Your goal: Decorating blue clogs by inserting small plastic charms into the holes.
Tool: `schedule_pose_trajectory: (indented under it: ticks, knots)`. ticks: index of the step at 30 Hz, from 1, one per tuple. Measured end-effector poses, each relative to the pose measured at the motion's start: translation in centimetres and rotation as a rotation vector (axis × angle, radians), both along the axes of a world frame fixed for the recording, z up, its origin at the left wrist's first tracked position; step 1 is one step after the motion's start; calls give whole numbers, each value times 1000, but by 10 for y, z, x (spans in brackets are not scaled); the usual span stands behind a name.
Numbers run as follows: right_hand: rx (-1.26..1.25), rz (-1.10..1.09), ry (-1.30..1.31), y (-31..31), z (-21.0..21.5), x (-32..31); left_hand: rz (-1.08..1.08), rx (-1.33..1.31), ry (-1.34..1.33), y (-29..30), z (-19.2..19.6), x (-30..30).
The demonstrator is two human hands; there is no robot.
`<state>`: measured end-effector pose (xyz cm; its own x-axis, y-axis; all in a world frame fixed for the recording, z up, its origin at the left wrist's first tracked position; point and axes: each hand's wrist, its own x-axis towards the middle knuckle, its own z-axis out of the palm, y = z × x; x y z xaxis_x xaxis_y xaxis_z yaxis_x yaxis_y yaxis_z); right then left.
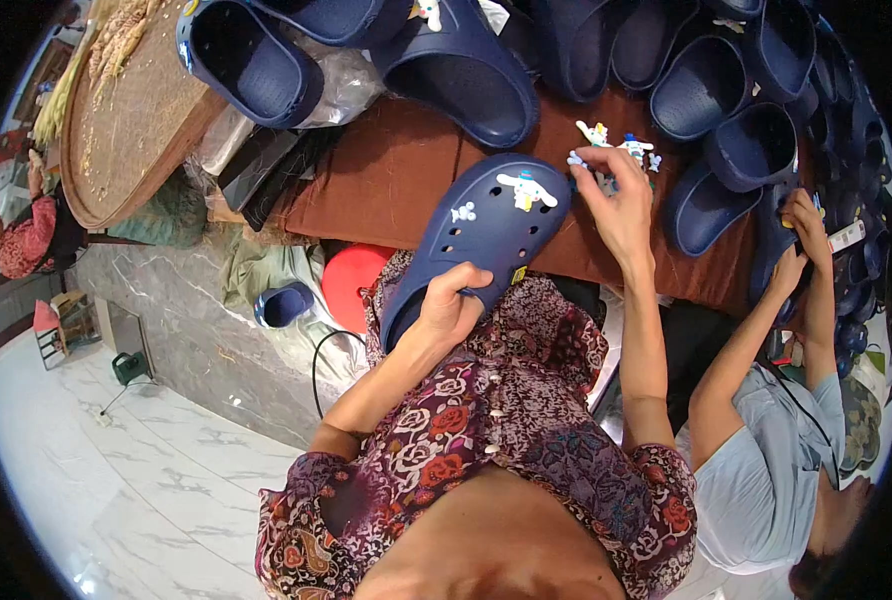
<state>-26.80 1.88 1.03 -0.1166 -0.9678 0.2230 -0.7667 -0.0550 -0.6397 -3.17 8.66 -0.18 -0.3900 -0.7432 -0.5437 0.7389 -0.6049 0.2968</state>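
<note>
My left hand (pixel 452 306) grips a navy blue clog (pixel 474 245) by its side, thumb on top, and holds it tilted in front of my chest. Two charms sit on the clog's upper: a white long-eared character charm (pixel 527 190) near the toe and a small pale one (pixel 463 212) beside it. Just right of the toe, my right hand (pixel 618 208) pinches a small light blue charm (pixel 577 159) between thumb and fingertips. Several loose white and blue charms (pixel 634 147) lie on the brown cloth behind those fingers.
Navy clogs (pixel 456 70) crowd the far side and right of the brown-covered table (pixel 366 180). At right, a co-worker's hands (pixel 804 235) hold another clog. A round woven tray (pixel 131 130) is at far left; a red stool (pixel 354 285) stands below the table edge.
</note>
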Motion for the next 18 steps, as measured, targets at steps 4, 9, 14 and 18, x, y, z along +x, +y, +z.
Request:
schedule_pose_trajectory:
  ticks: [4,9,14,18]
  knots:
    - [-3,149,-206,11,28,26,-60,12,-65,3,7,-4]
    - [-133,353,-28,14,30,46,-126,55,-128,9,6,-6]
    - [-135,363,-17,14,28,48,-133,36,-115,13,2,-5]
    - [-72,340,-98,17,27,44,-134,65,-138,11,9,-6]
